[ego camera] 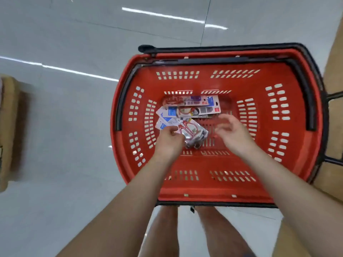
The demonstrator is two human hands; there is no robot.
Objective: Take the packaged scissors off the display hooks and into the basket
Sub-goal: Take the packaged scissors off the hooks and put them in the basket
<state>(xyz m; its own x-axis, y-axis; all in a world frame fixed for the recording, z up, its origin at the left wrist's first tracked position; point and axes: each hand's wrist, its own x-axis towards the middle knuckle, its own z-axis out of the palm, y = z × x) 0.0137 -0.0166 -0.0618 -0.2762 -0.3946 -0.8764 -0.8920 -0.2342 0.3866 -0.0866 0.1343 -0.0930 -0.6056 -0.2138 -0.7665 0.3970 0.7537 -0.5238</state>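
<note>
A red plastic basket (pixel 219 180) with black handles stands on the floor below me. On its bottom lie several packaged scissors (pixel 193 108), stacked loosely toward the far side. My left hand (pixel 169 143) is inside the basket, its fingers closed on a pack of red-handled scissors (pixel 193 135) that rests low over the basket floor. My right hand (pixel 233 134) hovers just right of that pack with fingers spread and curled, holding nothing. The display hooks are out of view.
Glossy pale floor tiles (pixel 74 117) surround the basket. A brown cardboard box (pixel 9 130) sits at the left edge, and tan surfaces (pixel 334 71) rise along the right edge behind the basket's black frame. My bare legs (pixel 185 234) stand just behind the basket.
</note>
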